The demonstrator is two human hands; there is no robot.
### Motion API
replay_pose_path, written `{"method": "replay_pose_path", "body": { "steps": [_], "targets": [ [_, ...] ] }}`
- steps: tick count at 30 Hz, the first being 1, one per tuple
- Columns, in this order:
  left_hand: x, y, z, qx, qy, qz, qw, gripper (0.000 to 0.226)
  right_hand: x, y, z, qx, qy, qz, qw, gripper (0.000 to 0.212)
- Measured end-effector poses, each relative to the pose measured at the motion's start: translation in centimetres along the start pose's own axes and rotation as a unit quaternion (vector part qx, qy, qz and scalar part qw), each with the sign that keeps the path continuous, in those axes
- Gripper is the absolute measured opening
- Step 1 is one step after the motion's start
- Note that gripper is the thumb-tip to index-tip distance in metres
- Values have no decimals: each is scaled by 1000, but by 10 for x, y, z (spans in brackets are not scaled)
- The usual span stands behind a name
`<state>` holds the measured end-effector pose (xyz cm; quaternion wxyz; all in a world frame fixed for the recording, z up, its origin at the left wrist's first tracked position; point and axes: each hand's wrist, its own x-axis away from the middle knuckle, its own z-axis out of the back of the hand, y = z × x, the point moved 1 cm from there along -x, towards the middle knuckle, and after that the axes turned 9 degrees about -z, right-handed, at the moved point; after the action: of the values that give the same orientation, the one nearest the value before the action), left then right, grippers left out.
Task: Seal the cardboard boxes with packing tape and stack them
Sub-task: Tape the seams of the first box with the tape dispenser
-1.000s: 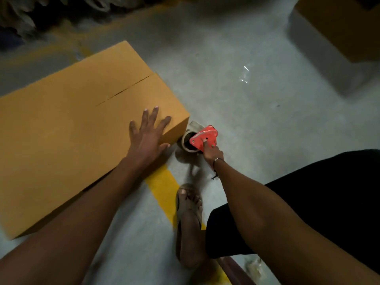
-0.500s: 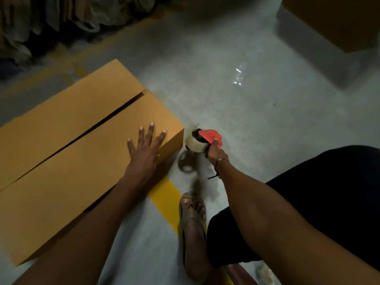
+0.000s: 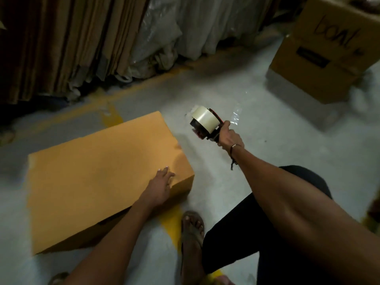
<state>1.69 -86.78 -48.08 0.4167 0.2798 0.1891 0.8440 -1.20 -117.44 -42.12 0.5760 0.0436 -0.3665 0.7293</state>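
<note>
Black trousers (image 3: 287, 233) and a sandalled foot (image 3: 192, 233) fill the nearest part of the view, the foot set on a yellow floor line (image 3: 170, 221) painted on the pale concrete floor (image 3: 257, 151). Just beyond, the left hand (image 3: 160, 186) lies flat on the near right corner of the orange-brown cardboard box (image 3: 98, 177), fingers straight and spread a little, gripping nothing. That box sits on the floor to the person's left; its top is blurred, so the state of the flap seam cannot be made out. Further out and to the right of the box, the right hand (image 3: 228, 136) is raised off the floor with its fingers wrapped round the handle of the tape dispenser (image 3: 205, 124), a red-and-black frame carrying a pale roll of tape, clear of the box. A thin bracelet (image 3: 233, 148) circles that wrist. Beyond, a second cardboard box (image 3: 324, 54) with handwriting on its side stands at far right, and flattened cardboard sheets (image 3: 61, 44) with plastic-wrapped bundles (image 3: 176, 31) lean along the back.
</note>
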Motion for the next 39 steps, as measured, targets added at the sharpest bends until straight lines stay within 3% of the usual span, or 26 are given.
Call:
{"method": "replay_pose_path", "body": {
  "steps": [3,8,11,15,16,19,21,24,26,29,31,33,35,39],
  "targets": [
    [26,2,41,114,125,54,984,21,53,-38,-3,-48,-71,76,993,71],
    [101,-23,120,231,199,149,941,33,149,-80,-45,-104,-311,116,938,84],
    [152,-40,147,426,268,206,839,34,208,-100,-69,-82,-415,141,895,84],
    [210,-57,154,653,343,211,642,40,271,-113,-102,-55,-485,187,853,80],
    [224,-62,151,690,341,199,606,45,284,-115,-111,-49,-492,196,847,82],
    [255,-71,143,749,323,183,549,56,314,-117,-129,-33,-502,211,838,84],
    [266,-72,142,767,316,163,533,54,328,-117,-137,-28,-508,229,830,82],
    [278,-81,138,744,302,187,566,47,344,-118,-149,-24,-517,248,819,79],
    [283,-88,131,752,273,210,561,56,352,-119,-154,-21,-518,252,817,78],
    [286,-86,128,825,271,170,467,66,361,-121,-159,-15,-518,271,811,78],
    [283,-81,133,832,321,169,419,40,361,-122,-161,-13,-519,278,808,79],
    [278,-85,133,815,367,197,403,16,360,-122,-163,-11,-518,279,808,82],
    [278,-92,129,785,395,232,417,10,358,-123,-165,-5,-514,283,810,84],
    [274,-110,122,663,466,276,517,8,345,-122,-174,-2,-511,299,806,90]
  ]
}}
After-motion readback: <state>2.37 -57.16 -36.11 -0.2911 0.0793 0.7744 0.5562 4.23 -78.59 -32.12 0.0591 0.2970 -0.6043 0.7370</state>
